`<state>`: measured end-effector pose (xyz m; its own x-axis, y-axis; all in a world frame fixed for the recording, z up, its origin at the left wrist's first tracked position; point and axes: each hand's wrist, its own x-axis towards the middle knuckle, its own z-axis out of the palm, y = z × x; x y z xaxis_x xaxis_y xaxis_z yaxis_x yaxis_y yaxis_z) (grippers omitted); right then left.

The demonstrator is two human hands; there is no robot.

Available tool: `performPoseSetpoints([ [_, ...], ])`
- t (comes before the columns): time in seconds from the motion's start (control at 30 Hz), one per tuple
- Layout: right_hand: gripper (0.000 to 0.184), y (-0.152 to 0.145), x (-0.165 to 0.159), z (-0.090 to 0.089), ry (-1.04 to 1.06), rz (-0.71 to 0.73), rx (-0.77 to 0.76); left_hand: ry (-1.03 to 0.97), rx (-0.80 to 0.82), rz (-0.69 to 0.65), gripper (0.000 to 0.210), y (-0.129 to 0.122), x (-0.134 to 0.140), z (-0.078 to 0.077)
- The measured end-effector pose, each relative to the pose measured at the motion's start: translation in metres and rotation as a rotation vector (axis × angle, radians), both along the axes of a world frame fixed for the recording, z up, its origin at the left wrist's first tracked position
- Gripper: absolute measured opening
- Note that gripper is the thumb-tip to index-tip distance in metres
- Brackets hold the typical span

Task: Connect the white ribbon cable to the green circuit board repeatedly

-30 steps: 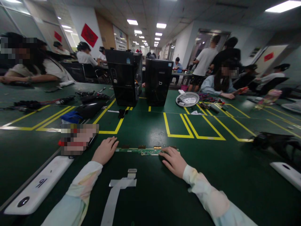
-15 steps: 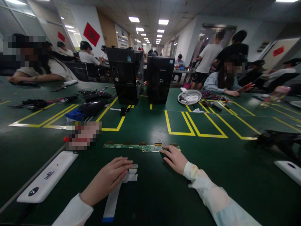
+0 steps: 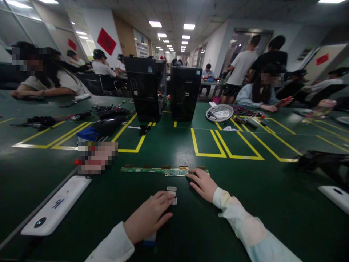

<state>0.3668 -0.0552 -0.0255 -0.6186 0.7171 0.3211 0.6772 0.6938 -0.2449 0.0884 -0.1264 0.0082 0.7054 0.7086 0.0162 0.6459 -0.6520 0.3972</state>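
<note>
My left hand (image 3: 151, 217) reaches over a white flat ribbon cable (image 3: 174, 201), its fingertips holding the cable near the connector end. A blue-tipped end of that cable shows below my wrist; the middle part is hidden under the hand. My right hand (image 3: 203, 185) rests with fingers apart on the right end of a long, narrow green circuit board (image 3: 144, 170). Copper-coloured tabs line the board's far edge. A small gap of table lies between the cable's connector end and the board's near edge.
Two black computer towers (image 3: 144, 87) stand at the back of the green table. A white basket (image 3: 222, 112) and tools lie back right. At left are a white elongated device (image 3: 58, 205) and dark cables (image 3: 40, 122). Other people sit and stand around the room.
My left hand has moved to the right, drawing the ribbon cable with it until its connector end lies below the board. My right hand and the board have stayed in place.
</note>
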Motion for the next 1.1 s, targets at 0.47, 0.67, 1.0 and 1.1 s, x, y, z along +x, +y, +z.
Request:
performPoseSetpoints([
  [0.47,0.035,-0.001,0.0,-0.004,-0.008,-0.016,0.005,0.008,0.239,0.049,0.045,0.025,0.047,-0.015],
  [0.67,0.038,-0.001,0.0,-0.002,-0.04,-0.02,0.01,-0.002,0.215,0.091,0.048,0.024,0.048,-0.013],
  [1.0,0.038,-0.001,0.001,-0.001,-0.066,-0.016,-0.002,0.041,0.169,0.104,0.051,0.024,0.048,-0.015],
  [1.1,0.037,-0.001,0.0,-0.001,-0.063,-0.018,-0.01,0.035,0.17,0.098,0.051,0.024,0.047,-0.016],
])
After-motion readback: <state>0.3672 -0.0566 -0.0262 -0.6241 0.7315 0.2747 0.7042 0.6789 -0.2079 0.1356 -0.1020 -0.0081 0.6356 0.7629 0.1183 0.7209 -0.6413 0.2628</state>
